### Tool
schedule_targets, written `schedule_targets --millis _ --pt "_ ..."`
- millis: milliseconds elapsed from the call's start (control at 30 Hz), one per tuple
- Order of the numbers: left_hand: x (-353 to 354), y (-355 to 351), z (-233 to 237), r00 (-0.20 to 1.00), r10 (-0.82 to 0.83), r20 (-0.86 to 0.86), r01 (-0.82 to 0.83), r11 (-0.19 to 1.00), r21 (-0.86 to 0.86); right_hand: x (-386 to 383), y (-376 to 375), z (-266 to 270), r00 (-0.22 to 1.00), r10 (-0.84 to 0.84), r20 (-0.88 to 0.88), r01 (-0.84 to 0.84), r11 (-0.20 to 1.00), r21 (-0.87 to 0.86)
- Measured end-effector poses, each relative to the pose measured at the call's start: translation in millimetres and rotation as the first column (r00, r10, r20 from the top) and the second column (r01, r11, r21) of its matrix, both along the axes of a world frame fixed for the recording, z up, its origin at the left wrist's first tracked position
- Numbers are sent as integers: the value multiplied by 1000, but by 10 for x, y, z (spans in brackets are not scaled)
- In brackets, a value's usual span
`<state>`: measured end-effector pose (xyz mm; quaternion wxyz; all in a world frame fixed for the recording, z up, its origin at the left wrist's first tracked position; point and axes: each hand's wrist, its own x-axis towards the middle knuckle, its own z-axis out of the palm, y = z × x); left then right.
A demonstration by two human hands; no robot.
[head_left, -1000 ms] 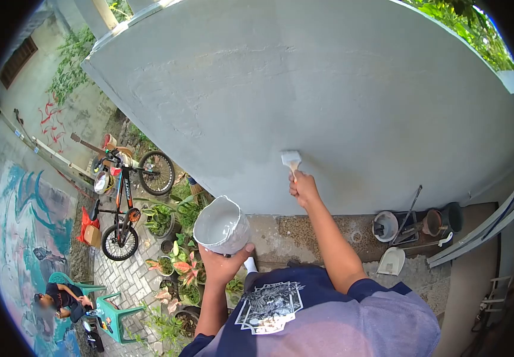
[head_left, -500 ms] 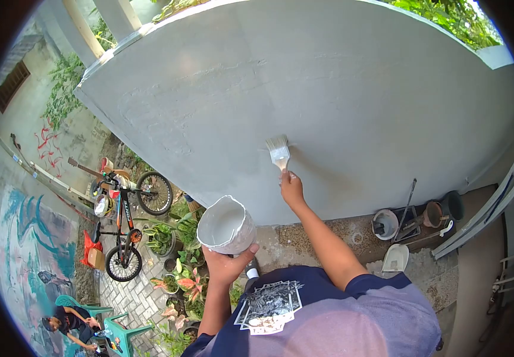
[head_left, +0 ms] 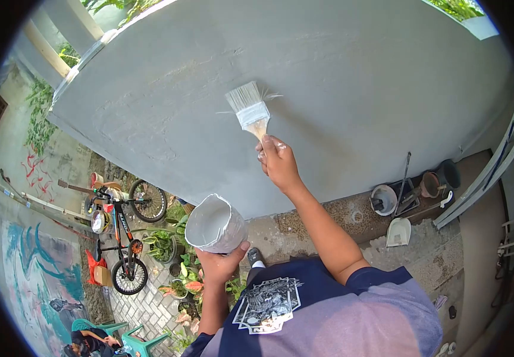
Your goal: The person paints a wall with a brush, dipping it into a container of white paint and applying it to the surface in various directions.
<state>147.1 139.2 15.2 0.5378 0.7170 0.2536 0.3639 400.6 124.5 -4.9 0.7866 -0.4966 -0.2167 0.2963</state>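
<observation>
My right hand (head_left: 278, 160) grips the wooden handle of a wide paintbrush (head_left: 252, 110), its pale bristles pointing up and left in front of the grey wall (head_left: 352, 107). A few stray bristles stick out at both sides, and white paint spots mark my fingers. Below and to the left, my left hand (head_left: 220, 263) is wrapped around the base of a paint-caked tub (head_left: 215, 225) with an uneven rim. Light grey paint coats its inside.
A bicycle (head_left: 123, 238) stands at left beside potted plants (head_left: 176, 268). By the wall's foot at right are a bucket (head_left: 383, 200), dark pots (head_left: 447, 174) and a dustpan (head_left: 398, 232). A person (head_left: 93, 342) sits at lower left near green chairs (head_left: 141, 342).
My right hand has moved up and left with the paintbrush, which now looks larger and nearer to the camera. The tub has shifted slightly left as the view changed.
</observation>
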Motion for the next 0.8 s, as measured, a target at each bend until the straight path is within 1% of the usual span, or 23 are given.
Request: schedule_targets --millis 67,100,133,167,233,267,300,367,400,433,467,533,567,633,667,700,733,767,800 --pt "11 67 -19 999 -38 -35 37 999 -19 20 55 113 1000 4 4 -4 998 59" --pt "31 102 -22 999 -43 3 43 999 11 46 108 -41 1000 -8 1 8 998 57" --pt "46 150 -24 998 -51 43 49 998 42 114 214 -351 997 -50 56 52 998 -32" --pt "44 199 -30 997 -62 44 60 997 40 188 308 -678 990 -85 115 98 988 -119" --pt "23 308 -42 995 -103 16 102 993 59 203 303 -1331 968 -144 205 190 955 -227" --pt "11 366 -44 994 -106 19 105 993 58 231 336 -1818 952 -178 249 246 930 -274" --pt "-8 425 -46 994 -112 12 112 992 52 228 315 -2158 933 -208 293 300 899 -318" --pt "-65 540 -45 992 -124 4 124 991 41 132 99 -2277 983 -134 126 182 802 -569" --pt "-89 597 -41 992 -127 -8 127 992 15 131 5 -2421 981 -151 -123 42 782 -621" --pt "-106 649 -37 991 -131 -18 130 991 -10 127 -56 -2508 916 -175 -361 -104 766 -634" --pt "-127 686 -29 990 -137 -12 137 991 -9 87 -106 -2596 917 -181 -355 -95 767 -635" --pt "-145 797 10 990 -141 20 142 990 -25 -1 -79 -2492 868 -276 -413 -117 695 -709" --pt "-127 877 22 989 -148 28 149 989 -19 51 25 -2422 869 -280 -407 -106 699 -707" --pt "-156 983 3 982 -168 87 169 986 -6 -21 198 -1703 942 -194 -275 39 875 -482" --pt "-189 1020 -7 982 -173 77 175 984 -21 -61 255 -1331 955 -192 -228 73 892 -446" --pt "-206 1079 -1 982 -186 30 187 981 -42 -122 281 -982 964 -194 -180 107 908 -404" --pt "-195 1155 13 979 -205 -11 204 977 -56 -205 258 -719 970 -189 -151 131 935 -331" --pt "-166 1210 27 973 -228 32 228 974 -6 -235 237 -451 976 -186 -111 153 955 -253" --pt "-137 1248 35 972 -233 36 233 972 -13 -250 220 -153 977 -204 -68 188 963 -191"
